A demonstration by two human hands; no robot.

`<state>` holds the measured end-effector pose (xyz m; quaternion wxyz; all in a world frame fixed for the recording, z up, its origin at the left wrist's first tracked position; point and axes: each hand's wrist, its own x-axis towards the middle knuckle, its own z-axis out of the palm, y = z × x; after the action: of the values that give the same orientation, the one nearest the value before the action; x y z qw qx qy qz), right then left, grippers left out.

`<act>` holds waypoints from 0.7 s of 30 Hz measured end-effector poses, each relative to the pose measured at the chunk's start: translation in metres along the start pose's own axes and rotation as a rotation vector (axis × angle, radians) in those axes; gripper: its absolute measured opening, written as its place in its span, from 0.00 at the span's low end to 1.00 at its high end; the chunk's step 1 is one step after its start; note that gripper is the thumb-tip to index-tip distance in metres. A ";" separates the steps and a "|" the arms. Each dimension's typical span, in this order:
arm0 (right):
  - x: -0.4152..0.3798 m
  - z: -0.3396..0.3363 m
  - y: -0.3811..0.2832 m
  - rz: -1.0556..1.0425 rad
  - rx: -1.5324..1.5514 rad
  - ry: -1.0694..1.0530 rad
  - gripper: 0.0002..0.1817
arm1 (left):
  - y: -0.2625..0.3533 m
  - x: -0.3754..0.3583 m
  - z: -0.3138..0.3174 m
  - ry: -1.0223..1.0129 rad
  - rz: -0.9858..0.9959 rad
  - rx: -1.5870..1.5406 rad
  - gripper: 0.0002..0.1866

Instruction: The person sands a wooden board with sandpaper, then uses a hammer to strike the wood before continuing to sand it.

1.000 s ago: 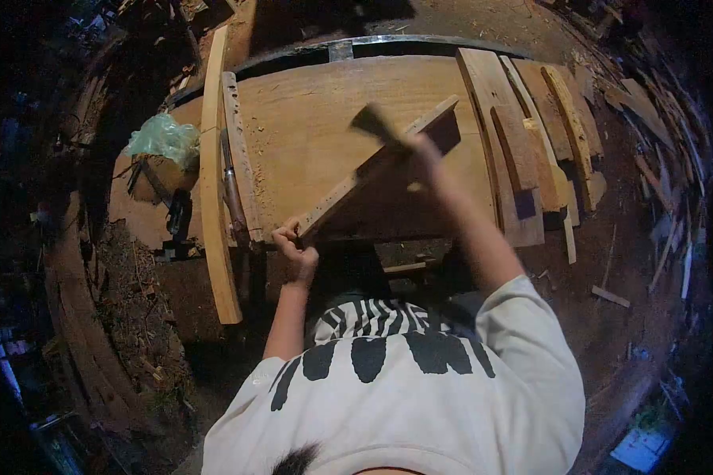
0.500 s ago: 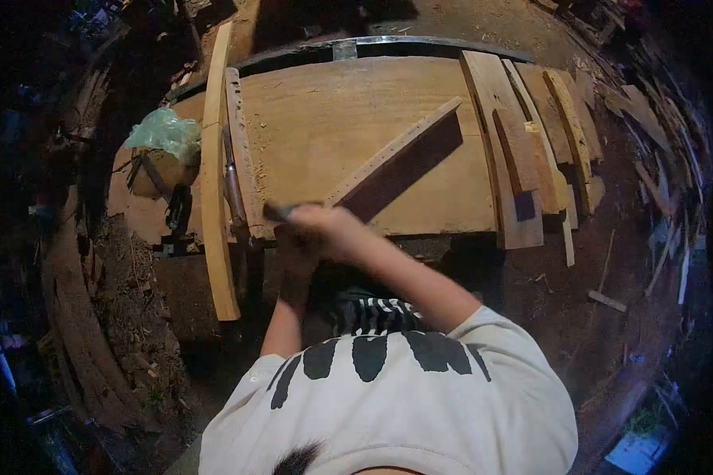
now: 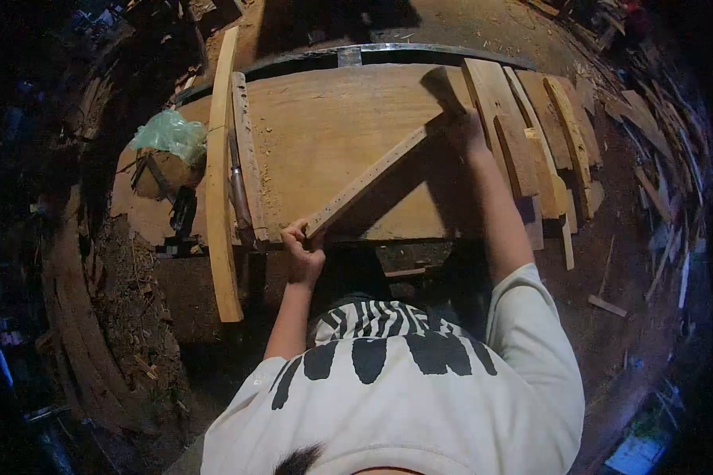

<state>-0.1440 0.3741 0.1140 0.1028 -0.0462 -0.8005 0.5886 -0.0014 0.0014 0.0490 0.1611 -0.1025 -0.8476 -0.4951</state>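
Note:
A wooden strip (image 3: 376, 170) with a row of small dark marks along its narrow edge rests slantwise on the workbench board (image 3: 317, 111). My left hand (image 3: 303, 252) grips its near, lower end, fingers curled round it. At the far, upper end, my right hand (image 3: 467, 133) is closed on a tool with a dark flared blade (image 3: 437, 84); the blade points up and away, and its handle is mostly hidden. Left of the strip lie another marked wooden strip (image 3: 245, 142) and a brown-handled tool (image 3: 238, 190).
A long pale plank (image 3: 219, 174) overhangs the bench's left side. Beyond it are a green plastic bag (image 3: 170, 134) and a dark tool (image 3: 183, 210). Several boards (image 3: 495, 103) lie along the right side. Wood shavings (image 3: 271, 162) are scattered left of centre. A metal bar (image 3: 350, 55) runs along the far edge.
My right hand has moved with the flared-blade tool from the strip's near end, beside my left hand, to its far right end. My left hand now shows clearly on the near end.

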 end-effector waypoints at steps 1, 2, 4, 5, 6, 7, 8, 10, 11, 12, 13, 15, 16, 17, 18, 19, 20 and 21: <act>0.010 -0.002 0.018 0.144 0.413 0.008 0.11 | -0.004 -0.003 0.001 0.005 0.000 0.000 0.19; 0.019 -0.003 0.042 -0.051 0.101 0.043 0.11 | -0.012 -0.006 0.004 0.001 0.024 0.055 0.20; 0.007 0.003 0.061 -0.193 0.046 0.079 0.15 | -0.014 -0.007 0.005 0.017 0.042 0.122 0.20; -0.006 0.010 0.062 -0.329 -0.008 0.120 0.19 | -0.009 -0.006 0.006 -0.005 0.009 0.079 0.22; -0.031 0.009 0.034 -0.494 -0.203 0.139 0.20 | -0.004 -0.005 0.007 -0.023 -0.027 0.037 0.24; -0.062 0.007 0.003 -0.664 -0.393 0.161 0.21 | 0.000 -0.004 0.007 0.005 -0.037 0.050 0.24; -0.085 0.010 0.012 -0.600 -0.467 0.162 0.22 | 0.005 -0.002 0.006 0.015 -0.020 0.124 0.30; -0.109 0.006 0.021 -0.576 -0.545 0.157 0.24 | 0.022 0.005 0.005 0.053 -0.020 0.217 0.36; -0.116 0.003 0.020 -0.611 -0.550 0.154 0.24 | 0.035 0.011 0.005 0.076 -0.035 0.199 0.36; -0.125 0.000 0.029 -0.623 -0.535 0.135 0.24 | 0.041 0.016 0.005 0.093 -0.048 0.180 0.36; -0.133 -0.002 0.042 -0.572 -0.573 0.150 0.23 | 0.037 0.020 0.004 0.108 -0.056 0.192 0.36; -0.136 -0.005 0.057 -0.523 -0.604 0.155 0.22 | 0.021 0.026 0.005 -0.051 0.087 0.343 0.28; -0.138 -0.005 0.060 -0.549 -0.742 0.164 0.19 | 0.014 0.027 0.010 0.009 0.038 0.339 0.20; -0.138 -0.007 0.066 -0.575 -0.881 0.173 0.17 | 0.018 0.030 0.010 0.016 0.030 0.348 0.20; -0.133 -0.010 0.082 -0.557 -0.870 0.233 0.15 | 0.021 0.032 0.009 0.029 -0.043 0.226 0.20; -0.132 -0.010 0.081 -0.560 -0.860 0.227 0.15 | 0.028 0.035 0.005 0.041 -0.112 0.102 0.21; -0.134 -0.010 0.080 -0.414 -0.819 0.202 0.15 | 0.041 0.039 -0.003 0.019 -0.195 -0.008 0.21; -0.136 -0.012 0.080 -0.267 -0.778 0.176 0.15 | 0.040 0.038 -0.006 0.019 -0.198 -0.001 0.21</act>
<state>-0.0129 0.3828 0.0267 0.2211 -0.0273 -0.9502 0.2178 -0.0224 0.0158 0.0982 0.1193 -0.0133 -0.8517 -0.5100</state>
